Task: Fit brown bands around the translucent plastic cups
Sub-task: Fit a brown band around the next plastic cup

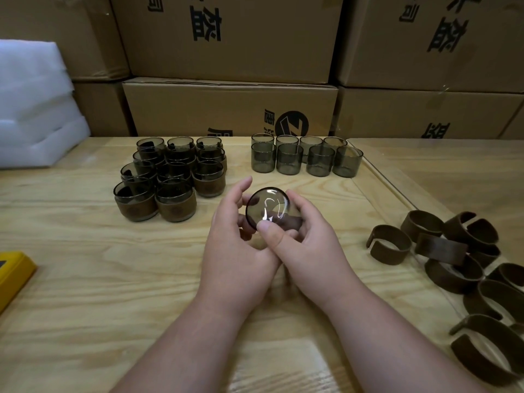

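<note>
From the head camera, two hands meet over the middle of the wooden table (85,279). Between them is one see-through smoky cup (266,208), tipped so its round bottom faces the camera. The left hand (238,242) curls round the cup's left side, with its fingers behind the cup. The right hand (306,239) curls round the right side, and its thumb presses on the cup's lower edge. A bit of dark brown band (292,222) shows at the cup's lower right, under the right fingers. How far it goes round the cup cannot be told.

Far back on the left is a group of cups with brown bands on them (170,180), stacked two high. Back and to the right of the hands, well apart, stand bare cups (306,158) in two rows. A pile of loose brown bands (453,262) lies at the right side of the table.

Behind the table are big cardboard boxes (226,38) with black Chinese writing and a round black logo with a slanted mark like a Z. The writing is cut off and too hard to read. White foam (37,109) sits at the far left. A yellow thing (14,273) peeks in at the left edge.
</note>
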### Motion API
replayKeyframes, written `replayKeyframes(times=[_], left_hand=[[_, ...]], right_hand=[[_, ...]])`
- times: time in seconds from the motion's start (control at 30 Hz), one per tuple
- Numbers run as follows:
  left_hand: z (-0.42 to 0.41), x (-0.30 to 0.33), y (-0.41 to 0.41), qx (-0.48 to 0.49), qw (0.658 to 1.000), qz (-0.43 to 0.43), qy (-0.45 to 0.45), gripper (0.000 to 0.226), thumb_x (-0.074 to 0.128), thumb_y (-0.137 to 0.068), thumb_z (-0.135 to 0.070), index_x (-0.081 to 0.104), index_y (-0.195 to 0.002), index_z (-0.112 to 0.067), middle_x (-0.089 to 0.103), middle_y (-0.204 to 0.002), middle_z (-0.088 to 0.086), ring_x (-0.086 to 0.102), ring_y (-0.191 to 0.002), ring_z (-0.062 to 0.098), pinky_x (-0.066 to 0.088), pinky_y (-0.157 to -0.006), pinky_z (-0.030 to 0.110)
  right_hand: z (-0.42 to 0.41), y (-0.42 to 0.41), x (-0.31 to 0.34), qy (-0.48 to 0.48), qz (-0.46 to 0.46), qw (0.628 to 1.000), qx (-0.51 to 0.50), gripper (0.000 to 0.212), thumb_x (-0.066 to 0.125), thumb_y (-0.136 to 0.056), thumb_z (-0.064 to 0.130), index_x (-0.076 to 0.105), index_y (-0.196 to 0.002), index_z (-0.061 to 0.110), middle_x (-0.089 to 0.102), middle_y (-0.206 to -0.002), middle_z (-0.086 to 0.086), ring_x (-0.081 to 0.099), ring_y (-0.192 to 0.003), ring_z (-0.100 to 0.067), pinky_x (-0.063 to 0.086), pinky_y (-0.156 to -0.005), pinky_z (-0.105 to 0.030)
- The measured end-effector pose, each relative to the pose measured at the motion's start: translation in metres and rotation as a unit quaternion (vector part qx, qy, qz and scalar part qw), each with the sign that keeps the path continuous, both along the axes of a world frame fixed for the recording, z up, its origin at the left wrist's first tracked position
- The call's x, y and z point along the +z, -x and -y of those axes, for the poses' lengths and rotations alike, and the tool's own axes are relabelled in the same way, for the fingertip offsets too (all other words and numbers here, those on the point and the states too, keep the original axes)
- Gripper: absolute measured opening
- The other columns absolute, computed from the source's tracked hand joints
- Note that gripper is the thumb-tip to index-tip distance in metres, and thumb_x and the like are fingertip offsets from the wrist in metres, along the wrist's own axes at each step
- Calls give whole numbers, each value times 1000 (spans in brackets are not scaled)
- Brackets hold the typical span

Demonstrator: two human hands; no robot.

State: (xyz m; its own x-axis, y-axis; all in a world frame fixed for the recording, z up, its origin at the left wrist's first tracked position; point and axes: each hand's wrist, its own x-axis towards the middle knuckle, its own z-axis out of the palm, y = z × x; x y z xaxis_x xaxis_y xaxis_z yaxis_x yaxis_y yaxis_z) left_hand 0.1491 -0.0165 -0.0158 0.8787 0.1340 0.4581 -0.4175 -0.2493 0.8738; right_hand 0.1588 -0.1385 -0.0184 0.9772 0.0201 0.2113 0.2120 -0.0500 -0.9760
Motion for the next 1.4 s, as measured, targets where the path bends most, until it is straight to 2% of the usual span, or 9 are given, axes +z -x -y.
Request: replayKeyframes(times=[0.1,0.23,0.4,0.57,0.73,0.87,1.13,1.27,1.4], left_hand=[[1,-2,0,-2,1000,-9,-3,88,84,-59,-49,42,-135,-60,62,-123,-27,62,-110,-6,48,-88,12],[0,-3,-3,-46,998,-41,10,55,85,-71,-29,64,-119,-45,74,-112,-19,71,-105,7,58,-91,41],[-1,-2,-3,-60,997,-43,13,53,83,-68,-29,66,-117,-42,73,-106,-21,70,-94,0,52,-75,13],[1,0,-2,-49,998,-28,-4,54,80,-67,-35,63,-116,-51,71,-109,-24,67,-96,2,49,-73,10],[0,3,-2,-3,1000,-15,-16,57,75,-68,-37,55,-110,-69,68,-110,-30,65,-99,2,47,-75,10],[-1,-2,-5,18,999,-30,-16,61,75,-66,-38,57,-122,-57,68,-117,-22,64,-102,6,50,-82,22],[-4,-7,-8,16,998,-50,-24,73,85,-77,-15,56,-131,-53,67,-122,-14,66,-104,7,56,-89,26],[-2,-7,-7,19,999,-30,-40,84,84,-76,-6,51,-116,-73,57,-122,-32,58,-104,-10,44,-78,2],[-2,-5,-6,19,997,-18,-68,85,78,-76,-1,51,-120,-69,49,-125,-43,53,-122,-10,47,-97,13]], right_hand=[[1,1,1,-36,-1,999,13,72,77,-76,30,52,-142,16,77,-112,4,73,-106,-10,56,-90,-26],[0,1,0,-70,8,997,18,74,76,-68,42,57,-133,13,77,-110,-6,74,-102,-18,58,-87,-29],[0,0,-1,-86,7,996,25,70,72,-72,46,56,-133,14,77,-110,-10,74,-104,-24,59,-93,-39],[0,0,-1,-83,13,996,11,62,69,-75,48,60,-127,15,76,-106,-12,75,-98,-25,59,-92,-48],[-3,-1,0,-62,15,998,10,60,69,-78,42,59,-131,16,73,-120,-5,70,-112,-21,55,-99,-43],[-1,0,2,-36,25,999,7,50,67,-81,32,63,-129,18,72,-121,4,67,-112,-12,52,-92,-25],[-3,2,3,4,36,999,12,52,71,-77,25,62,-128,29,73,-116,8,69,-104,-18,57,-87,-27],[-4,4,3,7,35,999,-6,55,77,-72,31,61,-125,31,72,-114,10,70,-104,-9,56,-82,-23],[-5,4,4,11,45,999,-26,65,80,-64,46,60,-124,29,73,-113,9,71,-101,-9,58,-87,-27]])
